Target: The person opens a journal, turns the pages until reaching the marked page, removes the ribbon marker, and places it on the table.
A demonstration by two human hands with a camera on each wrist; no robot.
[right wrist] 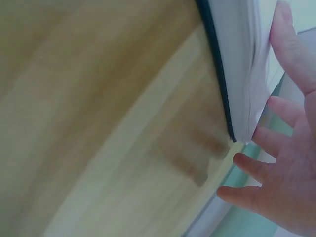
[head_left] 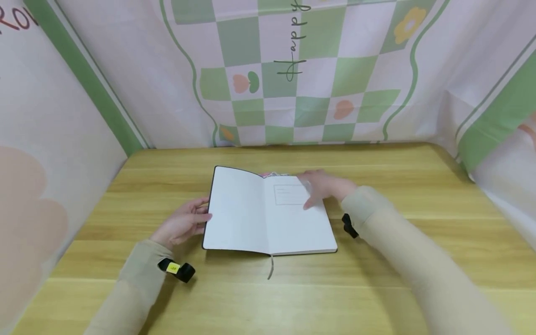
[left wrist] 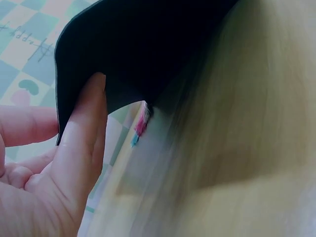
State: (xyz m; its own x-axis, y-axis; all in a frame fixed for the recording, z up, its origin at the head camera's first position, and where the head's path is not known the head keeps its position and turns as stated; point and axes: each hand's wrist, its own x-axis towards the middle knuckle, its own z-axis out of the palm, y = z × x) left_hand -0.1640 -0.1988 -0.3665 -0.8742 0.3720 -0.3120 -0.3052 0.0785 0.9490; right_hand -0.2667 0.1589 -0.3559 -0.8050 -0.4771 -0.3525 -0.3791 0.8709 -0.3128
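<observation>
A dark-covered notebook [head_left: 297, 228] lies spread at its first page, which bears a thin printed box near the top. My left hand [head_left: 182, 223] pinches the left edge of the front cover, thumb on one face and fingers on the other. That cover [left wrist: 133, 44] is tilted up off the table, its black outer side showing in the left wrist view. At the page's upper right corner is my right hand [head_left: 320, 184], thumb over the paper. In the right wrist view its fingers [right wrist: 247, 197] are spread and extended beside the page block [right wrist: 237, 64].
A grey ribbon bookmark [head_left: 271, 269] trails from the notebook's bottom onto the wooden table [head_left: 234, 302]. Behind the notebook's top edge a small pink, white and teal fuzzy item [left wrist: 141, 123] peeks out. Patterned cloth [head_left: 318, 37] hangs along the back and sides.
</observation>
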